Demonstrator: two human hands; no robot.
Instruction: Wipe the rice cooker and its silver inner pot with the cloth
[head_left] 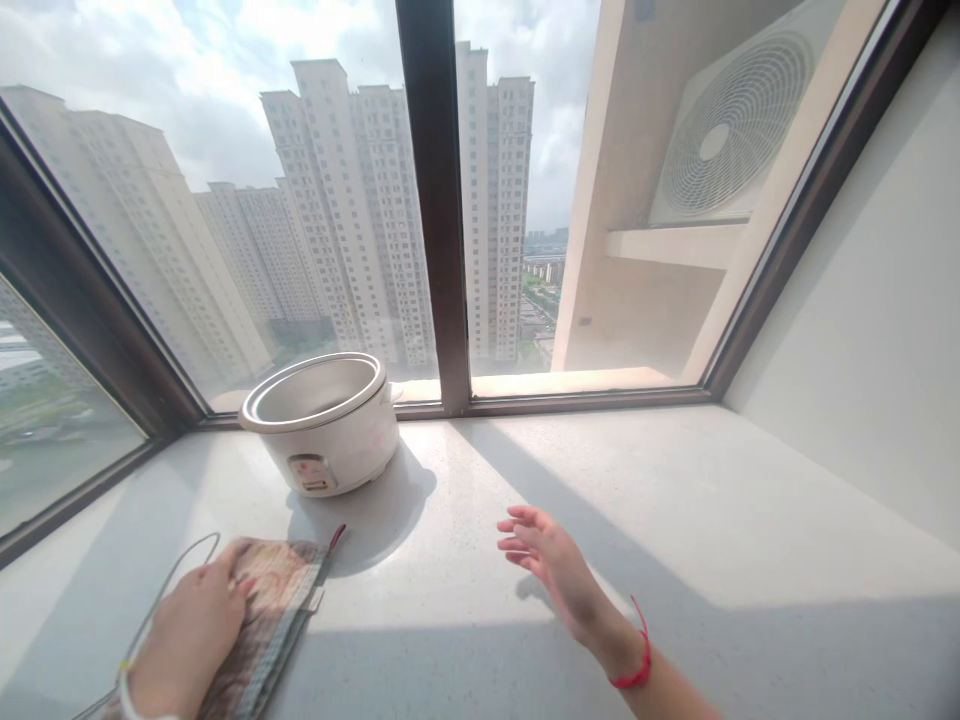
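My left hand (191,635) rests palm down on a patterned cloth pad (274,610) at the near left of the pale windowsill (675,520). Its fingers are curled over the pad's top. My right hand (547,560) hovers above the sill near the middle, fingers stretched and apart, holding nothing. A red string bracelet (636,660) circles that wrist. A white rice cooker (326,420) without a lid stands upright behind the pad, close to the glass. Its control panel faces me.
A thin grey cord (169,580) loops on the sill left of the pad. Large windows with a dark centre post (439,220) close off the back and left. A white wall (870,300) rises on the right. An outdoor fan unit (731,125) sits outside.
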